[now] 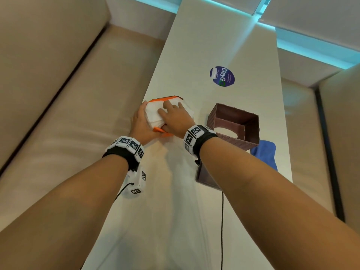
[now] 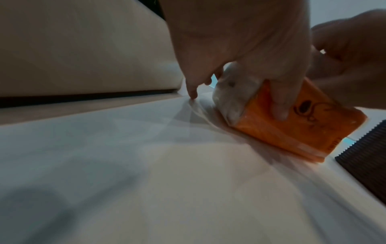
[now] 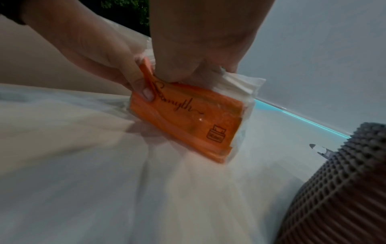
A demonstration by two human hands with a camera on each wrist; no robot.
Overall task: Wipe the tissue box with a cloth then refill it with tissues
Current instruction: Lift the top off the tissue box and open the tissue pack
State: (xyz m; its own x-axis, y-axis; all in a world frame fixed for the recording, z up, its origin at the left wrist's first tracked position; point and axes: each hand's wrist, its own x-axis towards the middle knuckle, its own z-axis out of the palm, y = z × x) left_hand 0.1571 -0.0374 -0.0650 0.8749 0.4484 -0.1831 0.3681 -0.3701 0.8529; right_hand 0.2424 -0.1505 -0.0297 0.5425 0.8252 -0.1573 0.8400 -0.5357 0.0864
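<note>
From the head view, both hands work an orange-wrapped tissue pack near the left edge of the white desk. The left hand cups its left side, and the right hand lies over the white tissues with fingers curled into them. The brown tissue box sits just right of the pack, upside down by the look of it, open side up and the dispensing slot at the bottom. The blue cloth lies beside its near corner, so wiping looks finished. One risk: the pack sits close to the desk edge and a hard tug could send it over.

In the left wrist view, the left hand pinches the pack, thumb on the orange wrapper and fingers over the top. The pack is tilted on one edge. If that pinch slips, wrapper and tissues would probably come away together.

In the right wrist view, the right hand grips the white tissues bulging from the open wrapper. The sheets look soft and loosely stacked; an uneven pull may fan or tear them, leaving a bundle too ragged to drop squarely into the box, which stands near.
</note>
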